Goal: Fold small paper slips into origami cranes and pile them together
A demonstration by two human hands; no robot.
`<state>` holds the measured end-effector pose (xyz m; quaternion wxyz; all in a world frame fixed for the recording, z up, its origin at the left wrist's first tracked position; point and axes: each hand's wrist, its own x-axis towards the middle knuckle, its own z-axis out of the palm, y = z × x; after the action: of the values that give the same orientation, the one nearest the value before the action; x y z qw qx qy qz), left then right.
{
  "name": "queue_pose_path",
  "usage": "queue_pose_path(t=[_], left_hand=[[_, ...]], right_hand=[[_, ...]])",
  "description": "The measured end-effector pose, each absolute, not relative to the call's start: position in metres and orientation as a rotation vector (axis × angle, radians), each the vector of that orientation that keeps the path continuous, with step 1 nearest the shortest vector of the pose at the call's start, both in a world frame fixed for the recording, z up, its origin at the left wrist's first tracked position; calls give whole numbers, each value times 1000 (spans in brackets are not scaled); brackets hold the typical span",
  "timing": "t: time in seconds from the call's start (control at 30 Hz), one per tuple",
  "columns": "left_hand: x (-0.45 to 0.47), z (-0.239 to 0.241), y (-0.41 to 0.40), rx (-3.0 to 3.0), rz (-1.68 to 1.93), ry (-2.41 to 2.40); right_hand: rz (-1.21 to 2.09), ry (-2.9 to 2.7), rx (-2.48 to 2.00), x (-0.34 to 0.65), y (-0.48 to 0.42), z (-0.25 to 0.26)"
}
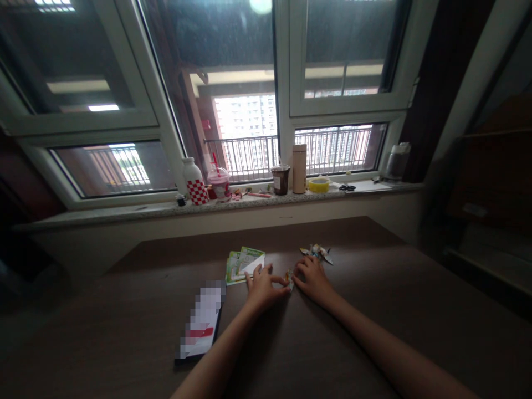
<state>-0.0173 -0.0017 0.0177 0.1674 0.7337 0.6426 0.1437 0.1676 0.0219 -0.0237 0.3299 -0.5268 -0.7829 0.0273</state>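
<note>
Between my two hands is a small colourful piece of folded paper (289,279), low over the table. My left hand (265,288) pinches its left side with thumb and forefinger, while the other fingers spread towards several green-and-white cards (245,265) overlapping on the table. On the right side, the fingertips of my right hand (312,279) close on the same piece; part of it is hidden by the fingers. Just beyond my right hand lies a small heap of colourful folded paper pieces (318,252).
Left of my left forearm lies a dark-edged flat device with a blurred-out surface (203,321) on the brown table (382,332). Along the windowsill stand a checkered bottle (196,183), a pink drink cup (220,185), a dark drink cup (280,180), a tan flask (299,169), yellow tape (318,185) and scissors (347,188).
</note>
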Motion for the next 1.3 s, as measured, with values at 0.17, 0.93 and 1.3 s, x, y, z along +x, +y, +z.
queue_pose_path(t=[0.17, 0.93, 1.3], left_hand=[[-16, 18, -3, 2112, 404, 1836], [-20, 7, 4, 2112, 641, 1748], [-16, 6, 7, 2050, 851, 1833]], right_hand=[[67, -2043, -1364, 168, 22, -25], [216, -2011, -1337, 171, 30, -31], [296, -2041, -1266, 171, 30, -31]])
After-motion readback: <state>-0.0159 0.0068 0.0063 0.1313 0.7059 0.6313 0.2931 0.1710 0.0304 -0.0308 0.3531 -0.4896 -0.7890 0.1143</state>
